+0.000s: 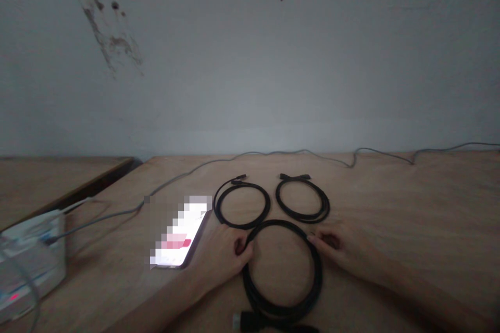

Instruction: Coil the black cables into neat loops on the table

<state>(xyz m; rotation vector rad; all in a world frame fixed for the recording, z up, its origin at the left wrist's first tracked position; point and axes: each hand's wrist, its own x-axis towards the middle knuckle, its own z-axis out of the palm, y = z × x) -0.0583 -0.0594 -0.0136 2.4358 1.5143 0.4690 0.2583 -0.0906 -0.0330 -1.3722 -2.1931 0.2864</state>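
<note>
Three coiled black cables lie on a wooden table (390, 192). The largest coil (283, 270) is nearest me, with a plug end at the bottom edge of the view. My left hand (224, 257) pinches its left side, fingers closed on the cable. My right hand (344, 250) pinches its right side the same way. Two smaller coils sit just beyond: one on the left (242, 204), one on the right (302, 199).
A phone (180, 237) with a lit screen lies left of my left hand. A white box (31, 255) stands at the left edge, with a grey wire (273, 154) running along the back of the table. A second table (50, 177) lies at the left. A pale wall rises behind.
</note>
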